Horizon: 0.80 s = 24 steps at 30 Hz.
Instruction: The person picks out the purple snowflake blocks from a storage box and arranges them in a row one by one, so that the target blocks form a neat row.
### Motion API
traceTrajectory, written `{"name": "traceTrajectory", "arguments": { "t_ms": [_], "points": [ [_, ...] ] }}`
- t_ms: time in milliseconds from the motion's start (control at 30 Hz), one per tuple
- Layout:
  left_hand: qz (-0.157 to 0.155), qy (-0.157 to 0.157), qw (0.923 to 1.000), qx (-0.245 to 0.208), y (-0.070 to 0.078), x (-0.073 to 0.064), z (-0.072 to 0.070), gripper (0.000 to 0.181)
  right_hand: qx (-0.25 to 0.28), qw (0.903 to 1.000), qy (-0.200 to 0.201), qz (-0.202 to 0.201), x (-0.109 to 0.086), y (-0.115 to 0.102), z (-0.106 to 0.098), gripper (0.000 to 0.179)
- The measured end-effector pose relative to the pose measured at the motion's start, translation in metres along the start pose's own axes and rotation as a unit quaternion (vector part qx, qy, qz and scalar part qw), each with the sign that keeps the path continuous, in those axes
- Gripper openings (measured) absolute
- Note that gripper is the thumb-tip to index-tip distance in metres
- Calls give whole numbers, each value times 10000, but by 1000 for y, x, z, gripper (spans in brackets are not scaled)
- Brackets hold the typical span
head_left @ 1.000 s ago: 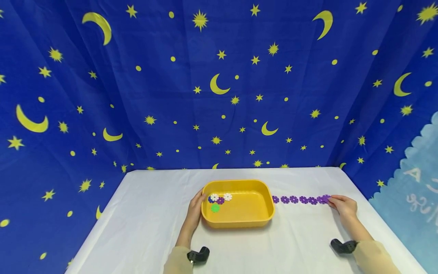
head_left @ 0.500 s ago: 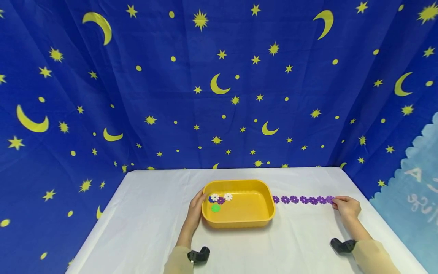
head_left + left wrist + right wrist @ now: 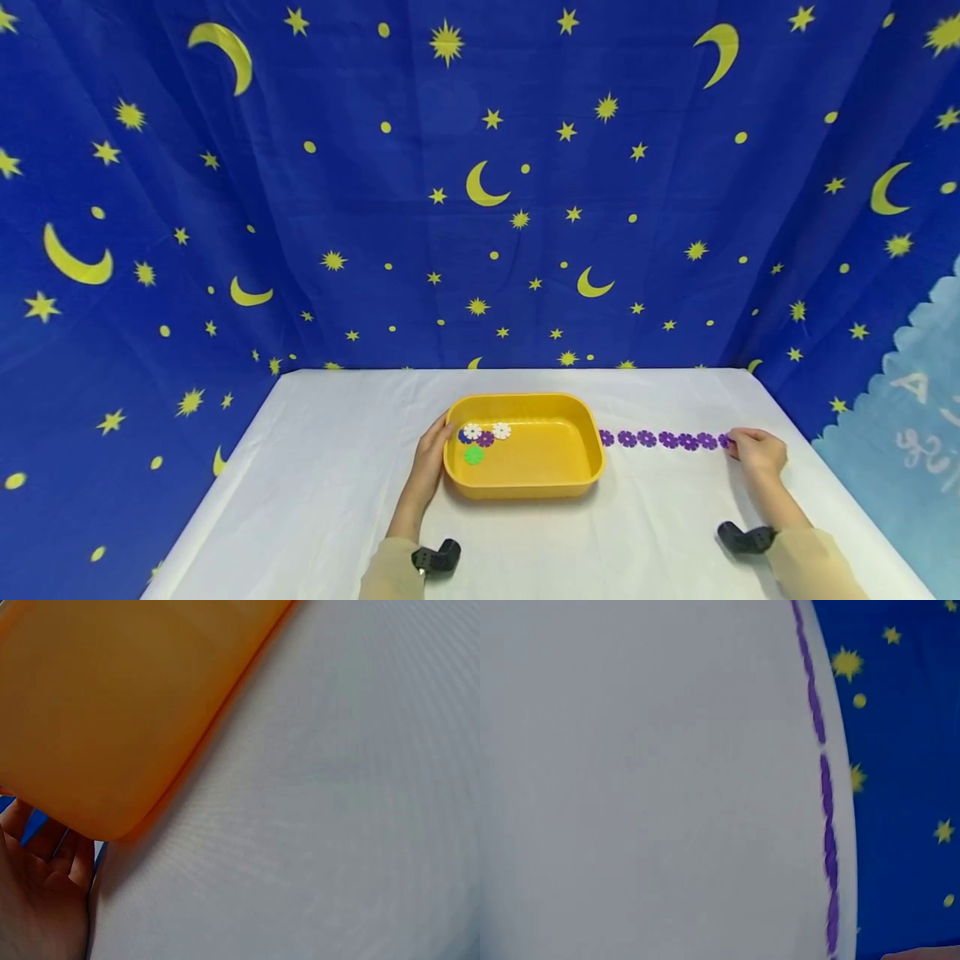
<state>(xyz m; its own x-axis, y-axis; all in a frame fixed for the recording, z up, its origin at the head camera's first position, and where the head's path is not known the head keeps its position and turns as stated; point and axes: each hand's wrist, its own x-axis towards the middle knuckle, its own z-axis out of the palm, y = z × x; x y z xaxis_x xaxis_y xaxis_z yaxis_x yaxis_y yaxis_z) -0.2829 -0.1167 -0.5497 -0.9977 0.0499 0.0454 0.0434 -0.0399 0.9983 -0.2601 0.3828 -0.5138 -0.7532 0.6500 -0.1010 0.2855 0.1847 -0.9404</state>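
My left hand (image 3: 429, 460) holds the left end of the yellow plastic tub (image 3: 525, 485), thumb at the rim and fingers along the outer wall. In the left wrist view, the fingers (image 3: 71, 859) bend against the end of the tub. Right of the tub, a row of purple flower-shaped discs (image 3: 667, 439) runs across the white cloth. At its far right, my right hand (image 3: 761, 454) pinches the last purple disc (image 3: 725, 441), partly hidden by the fingertips. The right wrist view shows the row (image 3: 828, 817) edge-on, with only a sliver of the hand (image 3: 922, 953).
Inside the tub, at its left, lie two white discs (image 3: 501, 431), a green disc (image 3: 473, 455), a purple disc (image 3: 486, 439) and a blue one (image 3: 464, 437). A star-patterned blue curtain (image 3: 405, 292) stands behind the white table (image 3: 330, 467).
My right hand has brought the purple disc rightward, from overlapping the row to its right end, then shifted slightly left. The left hand keeps its hold on the tub.
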Motion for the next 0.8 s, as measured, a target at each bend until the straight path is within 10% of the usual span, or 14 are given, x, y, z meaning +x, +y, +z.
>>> {"name": "traceTrajectory", "arguments": {
  "t_ms": [533, 800],
  "points": [
    [61, 24, 9999, 143, -1, 3, 0, 53, 350, 9926, -1020, -561, -35, -43, 40, 27],
    [-107, -6, 9999, 33, 0, 1, -1, 53, 887, 9740, -2061, -323, -55, -62, 54, 16]
  ]
}}
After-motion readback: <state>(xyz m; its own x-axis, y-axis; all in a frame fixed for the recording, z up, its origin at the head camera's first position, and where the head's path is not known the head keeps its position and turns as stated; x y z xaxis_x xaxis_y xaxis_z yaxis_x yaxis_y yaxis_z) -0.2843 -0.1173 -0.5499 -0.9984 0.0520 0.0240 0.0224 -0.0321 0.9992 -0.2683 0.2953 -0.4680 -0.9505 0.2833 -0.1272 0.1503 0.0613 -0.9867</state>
